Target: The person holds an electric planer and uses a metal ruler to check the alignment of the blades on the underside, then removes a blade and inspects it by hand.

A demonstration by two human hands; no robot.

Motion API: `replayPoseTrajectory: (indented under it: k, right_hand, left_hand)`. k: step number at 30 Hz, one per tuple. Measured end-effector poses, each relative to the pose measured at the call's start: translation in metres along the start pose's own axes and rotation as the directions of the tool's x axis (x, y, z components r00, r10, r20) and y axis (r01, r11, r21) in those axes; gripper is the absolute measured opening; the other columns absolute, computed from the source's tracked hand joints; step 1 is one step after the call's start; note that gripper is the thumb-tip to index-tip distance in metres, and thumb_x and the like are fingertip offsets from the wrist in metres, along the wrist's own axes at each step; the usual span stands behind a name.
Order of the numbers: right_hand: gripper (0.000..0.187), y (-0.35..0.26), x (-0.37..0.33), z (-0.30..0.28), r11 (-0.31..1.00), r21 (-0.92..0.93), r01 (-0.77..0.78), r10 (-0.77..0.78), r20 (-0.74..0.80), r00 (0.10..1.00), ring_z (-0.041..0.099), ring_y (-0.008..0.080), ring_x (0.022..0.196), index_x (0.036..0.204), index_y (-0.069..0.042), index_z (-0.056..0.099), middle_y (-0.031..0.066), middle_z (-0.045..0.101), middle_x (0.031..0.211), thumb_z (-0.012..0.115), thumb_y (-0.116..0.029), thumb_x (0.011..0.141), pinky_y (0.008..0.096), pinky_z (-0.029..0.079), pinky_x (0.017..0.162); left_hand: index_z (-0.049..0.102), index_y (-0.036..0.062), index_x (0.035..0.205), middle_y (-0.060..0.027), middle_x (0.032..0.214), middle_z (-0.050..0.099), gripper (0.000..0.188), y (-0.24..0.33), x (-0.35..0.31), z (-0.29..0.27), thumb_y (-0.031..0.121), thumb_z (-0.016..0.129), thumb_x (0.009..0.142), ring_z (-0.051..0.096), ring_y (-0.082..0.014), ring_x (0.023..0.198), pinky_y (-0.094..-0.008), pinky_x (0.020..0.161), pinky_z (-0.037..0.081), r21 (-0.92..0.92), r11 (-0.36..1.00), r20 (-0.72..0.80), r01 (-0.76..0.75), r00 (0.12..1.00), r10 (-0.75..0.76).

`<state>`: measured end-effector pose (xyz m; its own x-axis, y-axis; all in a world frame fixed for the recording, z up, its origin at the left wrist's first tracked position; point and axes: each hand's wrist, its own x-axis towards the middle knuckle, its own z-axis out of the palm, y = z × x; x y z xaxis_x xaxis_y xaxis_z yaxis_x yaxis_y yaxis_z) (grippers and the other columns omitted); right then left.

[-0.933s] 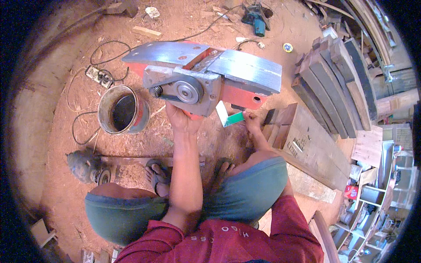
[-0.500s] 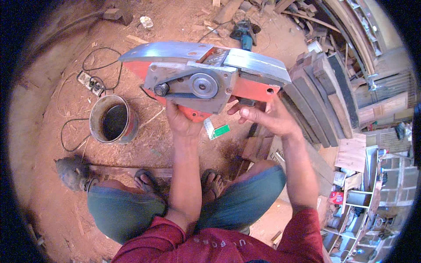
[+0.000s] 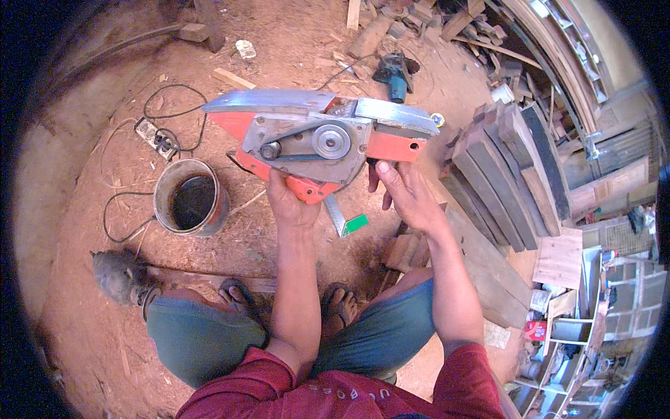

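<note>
An electric hand planer (image 3: 310, 150) with an orange body is held upside down in front of me, its shiny metal sole facing up. Its side is uncovered, so the black drive belt and two pulleys show. My left hand (image 3: 295, 204) grips it from below, fingers partly hidden behind the body. At the planer's right end, my right hand (image 3: 412, 199) has its thumb and fingers around the dark knob below the orange front part. Beneath the planer, a try square (image 3: 354, 224) with a green handle lies on the floor.
A bucket (image 3: 160, 202) with dark contents stands left, near a power strip (image 3: 155, 139) and looped cords. Beyond the planer lies a teal circular saw (image 3: 396, 78). Thick wooden boards (image 3: 499, 174) are stacked at right, beside shelves (image 3: 569, 332). Shavings cover the floor.
The planer has shifted lower in view and appears slightly smaller. My right hand has moved left and closed in on the front knob, its fingers less spread. My left hand keeps its grip.
</note>
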<state>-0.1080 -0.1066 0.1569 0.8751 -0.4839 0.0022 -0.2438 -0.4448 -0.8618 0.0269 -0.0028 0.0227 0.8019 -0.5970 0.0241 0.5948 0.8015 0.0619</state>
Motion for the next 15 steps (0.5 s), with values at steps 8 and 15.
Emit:
replayPoseTrajectory:
  k: [8,15]
  right_hand:
    - [0.044,0.006,-0.002,0.006,0.984,-0.177,0.022,-0.040,-0.097,0.995,0.068,0.0295,0.098,0.124,0.001,0.059,0.0202,0.070,0.108,0.059,-0.036,0.100,0.0405,0.050,0.086]
    - [0.036,0.011,-0.005,0.010,0.984,-0.152,0.091,-0.120,-0.189,0.975,0.067,0.0262,0.079,0.112,0.001,0.065,0.0171,0.071,0.090,0.064,-0.032,0.098,0.0389,0.050,0.072]
  left_hand:
    - [0.053,0.0066,0.134,-0.0084,0.134,0.060,0.042,-0.001,-0.007,-0.009,0.032,0.043,0.103,0.060,-0.0254,0.122,-0.0479,0.105,0.048,-0.003,0.999,-0.023,0.033,0.999,-0.033]
    - [0.054,0.0060,0.133,-0.0086,0.130,0.062,0.039,-0.006,-0.008,-0.004,0.027,0.044,0.101,0.060,-0.0254,0.121,-0.0483,0.103,0.049,0.014,1.000,-0.013,0.025,1.000,-0.024]
